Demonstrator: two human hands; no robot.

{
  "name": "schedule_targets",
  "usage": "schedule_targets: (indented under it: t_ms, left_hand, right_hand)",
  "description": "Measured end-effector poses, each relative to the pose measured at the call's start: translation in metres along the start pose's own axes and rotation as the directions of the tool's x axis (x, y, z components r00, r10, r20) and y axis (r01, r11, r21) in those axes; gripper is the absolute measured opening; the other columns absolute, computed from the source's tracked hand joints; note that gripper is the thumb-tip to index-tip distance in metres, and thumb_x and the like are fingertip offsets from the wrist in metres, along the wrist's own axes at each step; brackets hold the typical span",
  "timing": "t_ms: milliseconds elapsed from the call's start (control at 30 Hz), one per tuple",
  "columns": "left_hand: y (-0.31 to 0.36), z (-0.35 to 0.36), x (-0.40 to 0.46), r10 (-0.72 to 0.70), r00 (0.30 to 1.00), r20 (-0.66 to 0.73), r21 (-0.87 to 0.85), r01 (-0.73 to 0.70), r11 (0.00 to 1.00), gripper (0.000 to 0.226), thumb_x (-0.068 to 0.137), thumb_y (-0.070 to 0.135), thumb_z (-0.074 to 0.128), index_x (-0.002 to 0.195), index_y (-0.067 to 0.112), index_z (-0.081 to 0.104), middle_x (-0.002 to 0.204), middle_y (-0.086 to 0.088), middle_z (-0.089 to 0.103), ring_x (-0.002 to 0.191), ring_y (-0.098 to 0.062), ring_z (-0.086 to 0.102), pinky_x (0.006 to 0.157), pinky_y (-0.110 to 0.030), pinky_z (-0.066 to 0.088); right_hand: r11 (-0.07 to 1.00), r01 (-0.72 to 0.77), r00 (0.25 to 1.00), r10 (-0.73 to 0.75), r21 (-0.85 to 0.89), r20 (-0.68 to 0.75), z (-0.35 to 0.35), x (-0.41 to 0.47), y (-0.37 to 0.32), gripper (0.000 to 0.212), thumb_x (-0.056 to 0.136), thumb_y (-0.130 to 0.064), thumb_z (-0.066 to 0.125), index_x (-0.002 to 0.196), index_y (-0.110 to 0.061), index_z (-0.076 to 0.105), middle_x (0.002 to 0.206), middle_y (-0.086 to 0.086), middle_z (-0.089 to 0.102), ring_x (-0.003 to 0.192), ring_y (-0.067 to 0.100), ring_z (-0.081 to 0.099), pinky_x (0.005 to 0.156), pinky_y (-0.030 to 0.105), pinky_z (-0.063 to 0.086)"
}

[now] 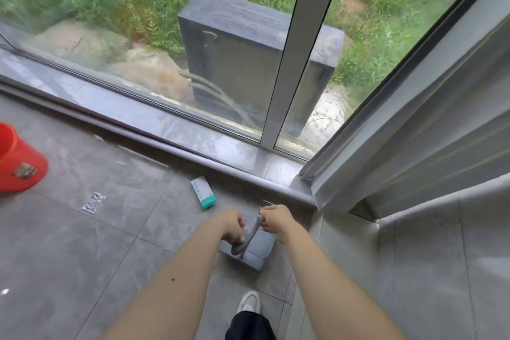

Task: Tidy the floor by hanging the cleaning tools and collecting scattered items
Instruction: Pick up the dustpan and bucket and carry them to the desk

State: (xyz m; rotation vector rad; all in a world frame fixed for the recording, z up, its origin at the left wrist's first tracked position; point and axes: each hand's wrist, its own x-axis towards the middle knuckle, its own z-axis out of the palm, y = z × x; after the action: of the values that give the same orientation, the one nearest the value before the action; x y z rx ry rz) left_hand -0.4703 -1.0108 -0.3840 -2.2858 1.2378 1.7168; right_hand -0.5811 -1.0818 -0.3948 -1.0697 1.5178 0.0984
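Both arms reach forward and down. The left hand (233,226) grips the lower part of a grey dustpan's handle (249,234); the right hand (276,219) pinches its top end. The dustpan (258,250) hangs low over the tiled floor (82,257), near the window sill (193,143). Remaining work, judged from the scene: a teal-and-white box (203,192) and a blister pack (93,202) lie uncollected; a red bucket (19,163) stands at left.

You have a grey dustpan (258,250) upright on the floor (82,257), its curved handle (249,234) gripped. A white-and-teal box (203,192) and a foil blister pack (94,202) lie flat, well apart.
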Motion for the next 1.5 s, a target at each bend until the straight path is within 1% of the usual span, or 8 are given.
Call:
schedule_targets:
  t_ms: [100, 267, 467, 633, 800, 967, 1200, 1500]
  left_hand:
    - [-0.029, -0.019, -0.025, -0.012, 1.000, -0.002, -0.060, 0.012, 0.998, 0.021, 0.084, 0.002, 0.065, 0.099, 0.014, 0.057, 0.097, -0.010, 0.055, 0.084, -0.021, 0.054, 0.092, -0.031, 0.052]
    - [-0.087, -0.046, -0.069, -0.006, 0.997, -0.075, -0.101, -0.002, 0.995, 0.022, 0.082, -0.004, 0.062, 0.074, 0.015, 0.053, 0.077, -0.008, 0.051, 0.063, -0.017, 0.049, 0.087, -0.032, 0.053]
    - [-0.169, -0.069, -0.135, -0.052, 0.980, -0.194, -0.185, 0.016, 0.983, 0.016, 0.083, 0.000, 0.061, 0.096, 0.008, 0.065, 0.080, -0.008, 0.052, 0.059, -0.014, 0.047, 0.062, -0.021, 0.045]
    - [-0.239, -0.085, -0.186, -0.136, 0.944, -0.300, -0.352, 0.022, 0.936, 0.031, 0.084, 0.005, 0.063, 0.116, 0.004, 0.066, 0.101, -0.014, 0.065, 0.084, -0.018, 0.057, 0.091, -0.030, 0.054]
    - [-0.303, -0.106, -0.225, -0.182, 0.911, -0.369, -0.477, -0.018, 0.879, 0.031, 0.083, 0.007, 0.064, 0.113, 0.002, 0.068, 0.095, -0.013, 0.068, 0.084, -0.020, 0.061, 0.096, -0.037, 0.054]
    - [-0.353, -0.130, -0.247, -0.257, 0.876, -0.408, -0.597, -0.044, 0.801, 0.032, 0.081, 0.007, 0.066, 0.113, 0.004, 0.068, 0.115, -0.018, 0.069, 0.100, -0.026, 0.067, 0.097, -0.042, 0.053]
    - [-0.416, -0.161, -0.265, -0.392, 0.826, -0.405, -0.751, -0.056, 0.658, 0.034, 0.079, 0.003, 0.066, 0.113, 0.005, 0.069, 0.098, -0.010, 0.071, 0.097, -0.026, 0.070, 0.094, -0.038, 0.056]
    - [-0.470, -0.183, -0.282, -0.565, 0.723, -0.398, -0.867, -0.095, 0.488, 0.034, 0.077, 0.003, 0.068, 0.111, 0.009, 0.069, 0.098, -0.007, 0.071, 0.101, -0.026, 0.070, 0.093, -0.038, 0.056]
  right_hand:
    - [0.999, 0.039, 0.999, -0.039, -0.011, 0.026, 0.031, -0.025, -0.014, 0.036, 0.091, 0.001, 0.048, 0.062, -0.018, 0.054, 0.061, 0.004, 0.043, 0.050, 0.014, 0.039, 0.041, 0.015, 0.036]
    - [0.994, 0.097, 0.990, -0.093, -0.039, 0.104, 0.089, -0.069, -0.037, 0.025, 0.092, 0.000, 0.046, 0.074, -0.013, 0.057, 0.065, 0.005, 0.047, 0.056, 0.014, 0.044, 0.054, 0.021, 0.038]
    - [0.980, 0.192, 0.972, -0.181, -0.058, 0.150, 0.179, -0.116, -0.057, 0.026, 0.094, -0.008, 0.050, 0.113, 0.004, 0.062, 0.088, 0.016, 0.054, 0.063, 0.017, 0.051, 0.061, 0.028, 0.049]
    - [0.961, 0.262, 0.941, -0.234, -0.089, 0.247, 0.253, -0.153, -0.076, 0.011, 0.095, -0.013, 0.052, 0.100, -0.007, 0.059, 0.087, 0.010, 0.058, 0.074, 0.016, 0.056, 0.064, 0.027, 0.047]
    - [0.954, 0.269, 0.898, -0.197, -0.134, 0.393, 0.323, -0.185, -0.103, 0.012, 0.098, -0.012, 0.046, 0.104, -0.005, 0.053, 0.087, 0.009, 0.054, 0.070, 0.016, 0.054, 0.059, 0.025, 0.048]
    - [0.907, 0.347, 0.857, -0.204, -0.238, 0.474, 0.379, -0.202, -0.134, 0.012, 0.097, -0.011, 0.045, 0.105, -0.006, 0.053, 0.088, 0.007, 0.055, 0.082, 0.019, 0.055, 0.070, 0.028, 0.045]
    - [0.836, 0.419, 0.802, -0.158, -0.354, 0.576, 0.460, -0.204, -0.179, 0.035, 0.099, -0.018, 0.047, 0.125, 0.004, 0.053, 0.106, 0.012, 0.053, 0.095, 0.022, 0.052, 0.083, 0.031, 0.044]
    - [0.724, 0.506, 0.721, -0.057, -0.469, 0.690, 0.544, -0.207, -0.220, 0.012, 0.097, -0.018, 0.049, 0.100, -0.006, 0.053, 0.091, 0.007, 0.055, 0.084, 0.017, 0.056, 0.062, 0.024, 0.042]
